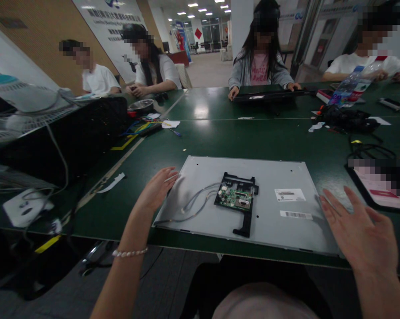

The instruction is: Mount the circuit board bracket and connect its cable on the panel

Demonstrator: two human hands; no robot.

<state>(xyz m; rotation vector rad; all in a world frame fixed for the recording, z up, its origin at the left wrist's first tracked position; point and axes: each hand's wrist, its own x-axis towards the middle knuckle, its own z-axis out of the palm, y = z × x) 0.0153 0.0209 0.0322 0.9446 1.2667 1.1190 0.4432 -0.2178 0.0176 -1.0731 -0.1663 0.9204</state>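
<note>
Head view, far left: a black boxy object (96, 128) is seen on the green table (216, 137), well apart from both hands.
Paper strip (111, 184): laid on the tabletop between the black boxy object and the left hand (160, 188).
Left hand: held at the left edge of the grey panel (269, 221), fingers stretched out and kept close together; whether the edge is touched cannot be told.
Grey panel: laid flat between the two hands. Its near edge is set just inside the table's front edge, a narrow green band being left between; beyond its far edge a much deeper stretch of tabletop is seen.
Cables (202, 189): led leftward over the panel from the board, toward the left edge.
Circuit board (236, 197): seated in a black bracket (246, 221) near the panel's middle; one bracket arm is extended toward the near edge.
Stickers (290, 195): two, white, stuck one nearer than the other, between the bracket and the right edge.
Right hand (359, 226): held at the panel's right edge, fingers spread; contact cannot be told.
Phone (384, 195): placed right of the panel, a strip of tabletop being left between; room on this side is narrowed by it.
</note>
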